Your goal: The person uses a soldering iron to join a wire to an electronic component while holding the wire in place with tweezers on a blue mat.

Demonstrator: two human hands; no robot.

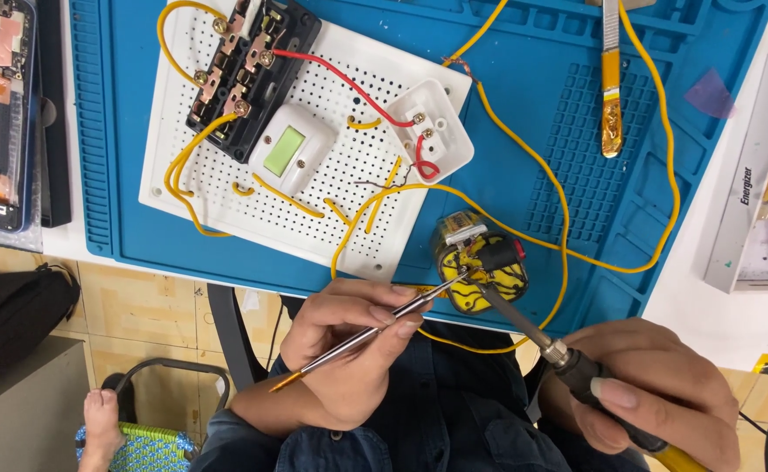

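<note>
My right hand (655, 393), partly cut off, closes its grip on a soldering iron (567, 354); my left hand (349, 350) pinches thin metal tweezers (375, 330) against the yellow component (482, 262).

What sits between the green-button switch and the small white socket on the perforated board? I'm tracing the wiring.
In the head view, between the switch and the white socket is bare perforated board, with a short yellow wire loop and a red wire crossing above.
</note>
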